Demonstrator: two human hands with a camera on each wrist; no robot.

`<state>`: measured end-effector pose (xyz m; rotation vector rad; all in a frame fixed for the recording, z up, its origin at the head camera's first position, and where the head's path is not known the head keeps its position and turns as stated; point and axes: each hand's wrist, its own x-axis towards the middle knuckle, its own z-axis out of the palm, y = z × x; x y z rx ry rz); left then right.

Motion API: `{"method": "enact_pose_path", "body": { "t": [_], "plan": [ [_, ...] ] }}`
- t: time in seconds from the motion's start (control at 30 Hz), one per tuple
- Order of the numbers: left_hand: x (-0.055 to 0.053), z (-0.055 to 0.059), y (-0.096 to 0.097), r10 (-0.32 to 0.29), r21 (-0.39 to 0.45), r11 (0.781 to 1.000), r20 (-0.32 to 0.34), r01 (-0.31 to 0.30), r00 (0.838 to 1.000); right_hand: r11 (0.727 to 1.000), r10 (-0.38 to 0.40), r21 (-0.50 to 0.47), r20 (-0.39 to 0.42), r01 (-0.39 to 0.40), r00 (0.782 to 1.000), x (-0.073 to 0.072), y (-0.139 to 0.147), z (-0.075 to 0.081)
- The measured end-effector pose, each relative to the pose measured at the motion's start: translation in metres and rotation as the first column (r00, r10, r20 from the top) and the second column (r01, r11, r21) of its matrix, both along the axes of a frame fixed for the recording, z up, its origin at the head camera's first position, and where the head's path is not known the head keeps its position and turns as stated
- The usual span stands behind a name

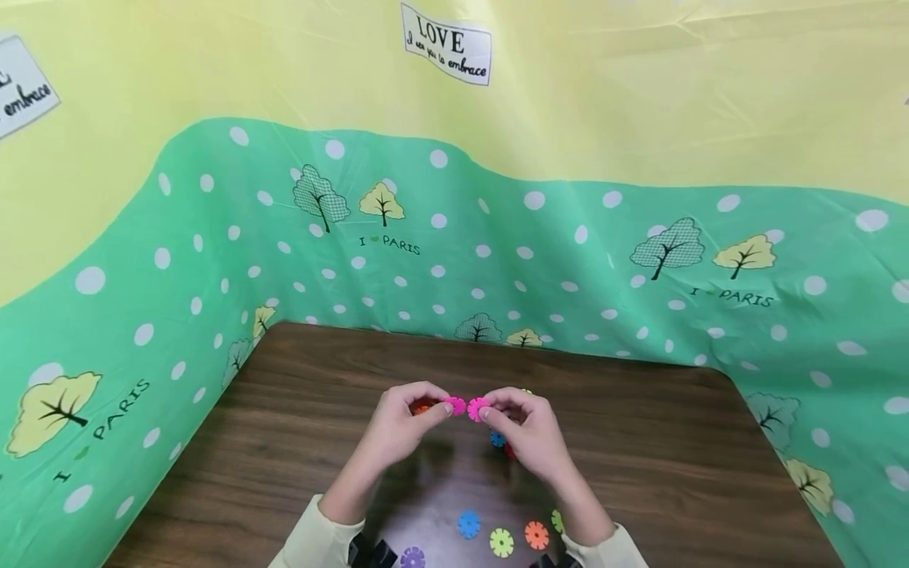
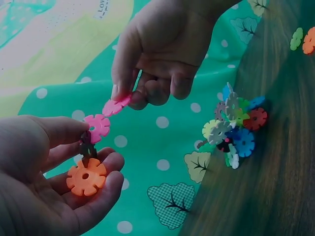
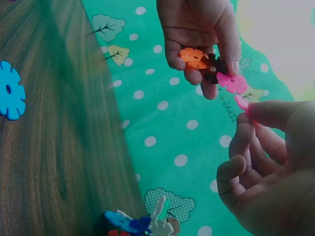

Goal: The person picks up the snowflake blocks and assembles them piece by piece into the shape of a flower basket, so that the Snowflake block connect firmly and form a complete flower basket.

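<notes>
My left hand (image 1: pixel 399 422) holds a short chain of notched plastic discs above the table. In the left wrist view the chain has an orange disc (image 2: pixel 86 177) resting against the fingers, a dark disc (image 2: pixel 88 147) in the middle and a pink disc (image 2: pixel 97 128) pinched near the thumb. My right hand (image 1: pixel 529 430) pinches another pink disc (image 1: pixel 479 409) between thumb and forefinger. That disc is turned almost edge-on in the right wrist view, its rim close beside the chain's pink disc (image 3: pixel 232 82).
A cluster of joined discs (image 2: pixel 231 130) in many colours stands on the brown table (image 1: pixel 284 442), partly behind my right hand. Loose blue (image 1: pixel 469 525), yellow-green (image 1: pixel 501 542), orange (image 1: pixel 536 535) and purple (image 1: pixel 413 558) discs lie near the front. A patterned green and yellow cloth (image 1: pixel 440 260) hangs around the table.
</notes>
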<state>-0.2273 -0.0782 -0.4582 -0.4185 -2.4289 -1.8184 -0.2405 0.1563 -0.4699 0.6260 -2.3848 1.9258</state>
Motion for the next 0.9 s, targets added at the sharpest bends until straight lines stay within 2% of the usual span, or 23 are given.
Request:
{"method": "enact_pose_path", "body": {
  "t": [0.2, 0.33, 0.5, 0.6, 0.77, 0.9],
  "plan": [
    [0.0001, 0.0009, 0.0009, 0.018, 0.008, 1.0, 0.007, -0.018, 1.0, 1.0, 0.01, -0.015, -0.018, -0.01, 1.0, -0.003, 0.0021, -0.0014],
    [0.0005, 0.0002, 0.0022, 0.014, 0.022, 1.0, 0.035, -0.015, 0.999, 1.0, 0.008, -0.014, -0.027, -0.008, 1.0, -0.0028, 0.0028, -0.0031],
    [0.0016, 0.0012, 0.0041, 0.021, 0.045, 0.999, 0.075, -0.024, 0.997, 0.998, -0.05, 0.036, -0.071, 0.053, 0.996, -0.0004, 0.0011, -0.0027],
    [0.002, 0.0015, 0.0052, 0.026, 0.038, 0.999, 0.078, -0.029, 0.997, 0.994, -0.083, 0.057, -0.11, 0.089, 0.991, -0.0001, -0.0001, -0.0036],
    [0.0024, 0.0006, 0.0072, 0.026, 0.041, 0.999, 0.074, -0.029, 0.997, 0.994, -0.094, 0.046, -0.164, 0.103, 0.982, -0.0029, 0.0001, -0.0074],
    [0.0027, -0.0005, 0.0078, 0.029, 0.045, 0.998, 0.06, -0.032, 0.998, 0.996, -0.085, 0.025, -0.129, 0.089, 0.988, -0.0024, 0.0009, -0.0058]
  ]
}}
